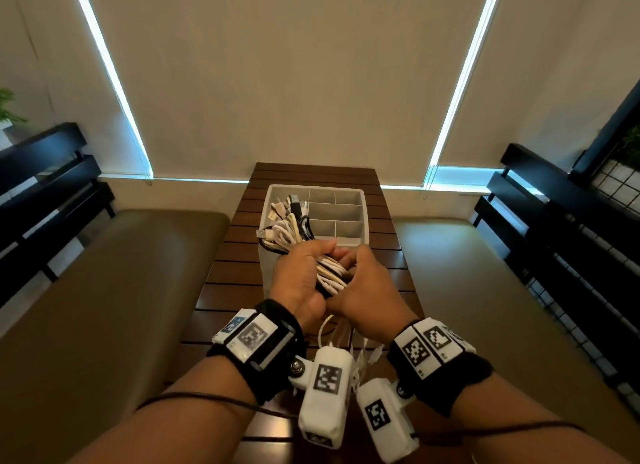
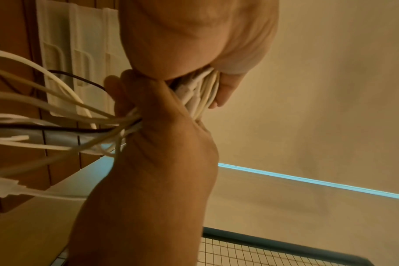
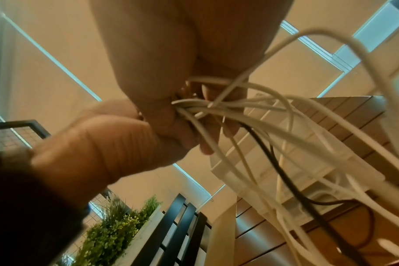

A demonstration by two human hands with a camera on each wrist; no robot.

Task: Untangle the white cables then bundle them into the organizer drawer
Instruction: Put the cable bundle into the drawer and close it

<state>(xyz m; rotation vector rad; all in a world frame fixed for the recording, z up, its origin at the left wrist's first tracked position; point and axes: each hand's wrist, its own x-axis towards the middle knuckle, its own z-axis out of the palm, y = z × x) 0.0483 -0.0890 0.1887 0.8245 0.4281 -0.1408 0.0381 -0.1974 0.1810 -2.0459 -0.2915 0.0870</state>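
Both hands hold one thick bundle of white cables [image 1: 331,273], with a black cable mixed in, just above the near edge of the white organizer drawer [image 1: 349,190]. My left hand [image 1: 303,273] grips the bundle from the left. From the right, my right hand [image 1: 369,285] grips it too. The plug ends [image 1: 287,217] stick out over the drawer's left compartment. Loose cable tails [image 1: 341,339] hang below the hands toward the table. The left wrist view shows the cables [image 2: 201,91] squeezed between the two palms. Their tails [image 3: 251,115] fan out in the right wrist view.
The drawer stands on a narrow slatted wooden table [image 1: 313,174]; its right compartments [image 1: 341,209] hold nothing. Tan cushioned benches [image 1: 114,290] [image 1: 491,276] flank the table, with black slatted backrests [image 1: 45,172] beyond. Window blinds [image 1: 287,75] close the far side.
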